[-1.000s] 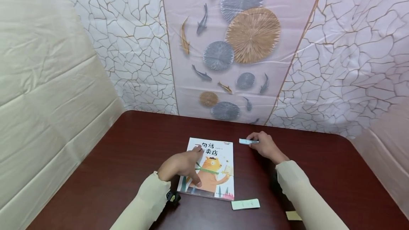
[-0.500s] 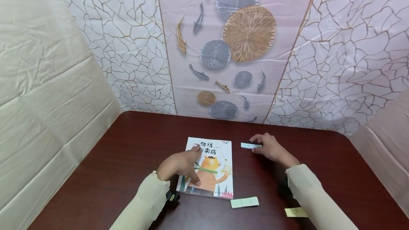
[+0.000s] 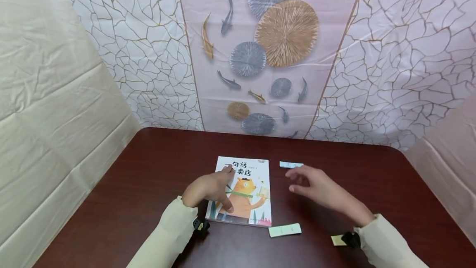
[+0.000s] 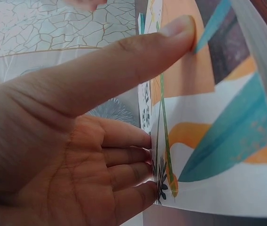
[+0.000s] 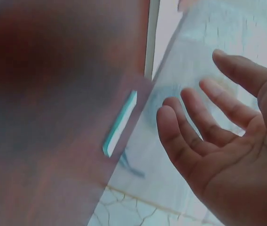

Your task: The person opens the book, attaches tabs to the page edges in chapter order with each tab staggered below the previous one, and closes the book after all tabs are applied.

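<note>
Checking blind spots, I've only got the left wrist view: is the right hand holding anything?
Observer: No, the right hand holds nothing; the right wrist view shows its fingers loosely bent.
Engineer: Anything by the book's lower right corner?
Observer: Yes, the head view shows a green strip there; can't tell if it touches.
Engineer: And near the right wrist?
Observer: A yellow strip, partly hidden in the head view by the black device at that wrist.
</note>
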`<control>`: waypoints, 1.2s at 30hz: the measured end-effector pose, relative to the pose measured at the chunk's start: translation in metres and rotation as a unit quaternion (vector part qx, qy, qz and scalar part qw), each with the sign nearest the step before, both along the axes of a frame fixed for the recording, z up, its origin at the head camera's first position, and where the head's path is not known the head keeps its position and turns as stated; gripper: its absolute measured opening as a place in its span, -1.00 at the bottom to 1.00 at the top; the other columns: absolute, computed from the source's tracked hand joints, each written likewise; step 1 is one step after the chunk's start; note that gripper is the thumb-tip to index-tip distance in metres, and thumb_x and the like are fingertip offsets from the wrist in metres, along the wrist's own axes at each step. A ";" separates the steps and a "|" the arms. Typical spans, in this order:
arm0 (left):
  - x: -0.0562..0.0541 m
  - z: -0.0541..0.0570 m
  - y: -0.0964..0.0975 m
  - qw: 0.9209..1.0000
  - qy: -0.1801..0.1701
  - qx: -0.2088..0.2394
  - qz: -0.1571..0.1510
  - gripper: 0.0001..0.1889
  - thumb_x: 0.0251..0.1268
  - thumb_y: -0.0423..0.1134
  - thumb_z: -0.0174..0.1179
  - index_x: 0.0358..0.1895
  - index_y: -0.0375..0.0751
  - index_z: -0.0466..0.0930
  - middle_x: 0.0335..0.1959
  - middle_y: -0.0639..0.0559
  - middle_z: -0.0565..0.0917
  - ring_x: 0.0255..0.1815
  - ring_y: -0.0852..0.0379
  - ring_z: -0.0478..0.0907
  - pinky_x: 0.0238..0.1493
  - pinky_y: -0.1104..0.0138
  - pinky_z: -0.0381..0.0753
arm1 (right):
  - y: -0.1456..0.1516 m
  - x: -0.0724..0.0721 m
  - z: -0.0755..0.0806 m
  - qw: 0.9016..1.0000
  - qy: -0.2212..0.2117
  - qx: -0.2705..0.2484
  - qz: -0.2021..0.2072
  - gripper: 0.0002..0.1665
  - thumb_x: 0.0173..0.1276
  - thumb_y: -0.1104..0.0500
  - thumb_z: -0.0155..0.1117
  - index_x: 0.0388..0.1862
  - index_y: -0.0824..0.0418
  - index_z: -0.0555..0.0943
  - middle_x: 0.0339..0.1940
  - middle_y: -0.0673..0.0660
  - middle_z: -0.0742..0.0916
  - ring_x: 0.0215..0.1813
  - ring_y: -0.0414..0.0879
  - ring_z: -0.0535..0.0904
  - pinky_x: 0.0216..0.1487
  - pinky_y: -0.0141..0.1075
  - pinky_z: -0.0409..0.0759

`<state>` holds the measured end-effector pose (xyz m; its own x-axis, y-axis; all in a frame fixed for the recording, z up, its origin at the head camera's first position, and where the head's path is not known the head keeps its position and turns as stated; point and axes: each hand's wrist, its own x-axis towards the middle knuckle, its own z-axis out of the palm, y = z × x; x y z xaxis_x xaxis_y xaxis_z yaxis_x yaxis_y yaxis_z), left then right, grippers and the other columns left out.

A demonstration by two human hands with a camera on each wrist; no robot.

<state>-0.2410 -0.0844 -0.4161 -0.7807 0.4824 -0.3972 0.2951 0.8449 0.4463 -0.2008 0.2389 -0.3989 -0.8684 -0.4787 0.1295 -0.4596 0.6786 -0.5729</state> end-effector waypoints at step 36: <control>0.002 0.000 0.001 1.000 0.005 -0.016 -0.001 0.29 0.01 -0.05 0.70 0.71 -0.29 -0.02 0.77 -0.11 -0.15 0.76 -0.03 -0.14 0.61 0.05 0.23 | -0.009 0.057 -0.040 0.985 0.071 0.136 0.078 -0.69 0.26 0.27 0.59 -0.15 -0.08 0.71 -0.19 -0.18 0.66 -0.24 -0.33 0.59 -0.33 -0.35 0.60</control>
<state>-0.2393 -0.0831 -0.4158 -0.7831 0.4721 -0.4047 0.3014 0.8575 0.4169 -0.1442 0.2295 -0.4390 -0.7633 -0.6393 0.0931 -0.6334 0.7122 -0.3027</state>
